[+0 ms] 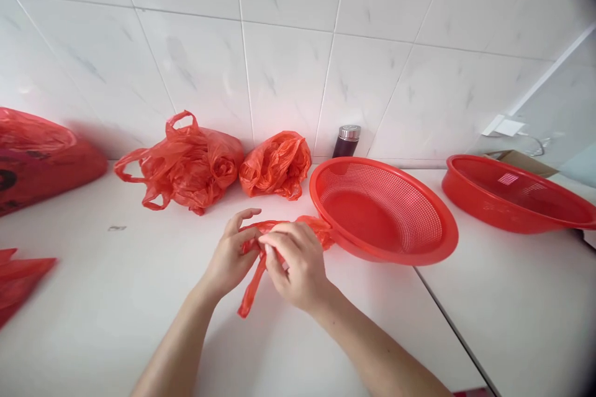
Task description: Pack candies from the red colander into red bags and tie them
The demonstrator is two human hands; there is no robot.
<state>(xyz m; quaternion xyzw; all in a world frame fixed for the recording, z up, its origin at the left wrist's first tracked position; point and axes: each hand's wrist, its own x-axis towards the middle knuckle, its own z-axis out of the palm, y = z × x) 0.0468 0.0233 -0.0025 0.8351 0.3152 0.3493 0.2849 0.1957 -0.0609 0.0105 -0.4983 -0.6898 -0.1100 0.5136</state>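
My left hand (233, 254) and my right hand (295, 263) meet over the white counter (116, 310), both pinching a small red plastic bag (254, 282). The fingers of both hands are closed on the bag's twisted top. One loose handle strip hangs down toward me below the hands. The rest of the bag bunches behind my right hand, touching the rim of a red perforated colander (382, 211).
Two filled red plastic bags (186, 164) (275, 164) sit by the tiled wall. A dark bottle with a metal cap (346, 141) stands behind the colander. A red basin (516, 195) lies at right, and more red bags (37, 155) (18, 276) at left.
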